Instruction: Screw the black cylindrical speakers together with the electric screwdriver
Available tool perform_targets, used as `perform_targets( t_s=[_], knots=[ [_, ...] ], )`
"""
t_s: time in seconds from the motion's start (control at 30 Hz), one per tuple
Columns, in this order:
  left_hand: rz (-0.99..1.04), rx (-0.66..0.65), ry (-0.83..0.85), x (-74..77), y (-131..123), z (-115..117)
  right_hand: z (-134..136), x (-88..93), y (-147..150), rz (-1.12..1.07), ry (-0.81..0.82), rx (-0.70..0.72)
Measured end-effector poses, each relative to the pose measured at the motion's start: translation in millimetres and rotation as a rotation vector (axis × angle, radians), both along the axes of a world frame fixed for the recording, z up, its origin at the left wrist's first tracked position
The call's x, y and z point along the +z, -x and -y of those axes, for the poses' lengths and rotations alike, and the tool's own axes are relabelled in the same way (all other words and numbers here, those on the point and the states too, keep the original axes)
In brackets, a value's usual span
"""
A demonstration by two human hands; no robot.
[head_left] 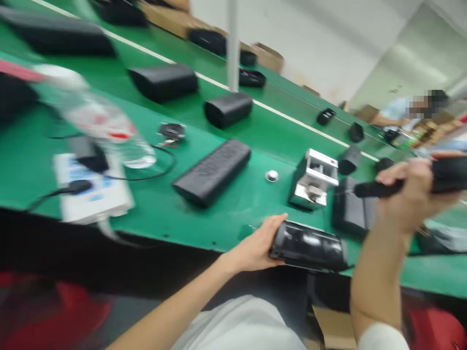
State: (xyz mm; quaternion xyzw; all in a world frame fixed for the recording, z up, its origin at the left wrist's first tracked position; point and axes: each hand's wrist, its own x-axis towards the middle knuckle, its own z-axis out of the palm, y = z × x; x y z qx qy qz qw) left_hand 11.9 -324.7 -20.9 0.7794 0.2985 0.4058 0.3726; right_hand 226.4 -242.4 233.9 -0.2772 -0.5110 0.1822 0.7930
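Observation:
At the front edge of the green bench, my left hand (260,243) grips one end of a glossy black speaker housing (310,247), thumb on top. To the right and higher up, my right hand (412,189) is closed around a black elongated tool (450,172). Its narrow end points left, and blur hides its exact kind. Just behind the housing stands a metal fixture (317,177) with a silvery frame. A small round white-and-silver part (272,176) lies to the fixture's left. Under my right forearm, a dark box-like object (350,209) is partly covered.
A black speaker shell (213,172), a small speaker driver (172,131), a plastic bottle (105,121) and a white power strip (93,187) with cables occupy the left. Several black shells sit on the green conveyor (284,131) behind. Another person (401,112) works at far right.

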Motion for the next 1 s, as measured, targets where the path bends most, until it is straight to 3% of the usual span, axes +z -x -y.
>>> perform_targets(
  t_s=[0.1, 0.37, 0.53, 0.73, 0.87, 1.0],
  knots=[
    [-0.042, -0.006, 0.033, 5.3, 6.5, 1.3, -20.8, -1.8, -2.6, 0.114, -0.108, -0.114],
    [-0.074, 0.003, 0.048, 10.0, 9.3, 7.0, -43.6, -27.8, 17.5, 0.187, -0.086, -0.035],
    [-0.062, -0.004, 0.047, 8.9, 9.9, 6.0, -49.6, -35.6, 17.3, 0.275, -0.038, -0.122],
    [-0.058, -0.006, 0.032, 10.5, 8.8, 4.5, -49.3, -36.6, 10.5, 0.364, 0.104, -0.172],
    [-0.049, -0.003, 0.014, 10.5, 8.5, 3.6, -44.6, -37.5, 10.1, 0.301, 0.109, -0.109],
    [-0.055, 0.003, -0.005, 9.0, 7.9, 1.9, -8.9, -18.7, 13.6, 0.206, 0.047, -0.012]
  ],
)
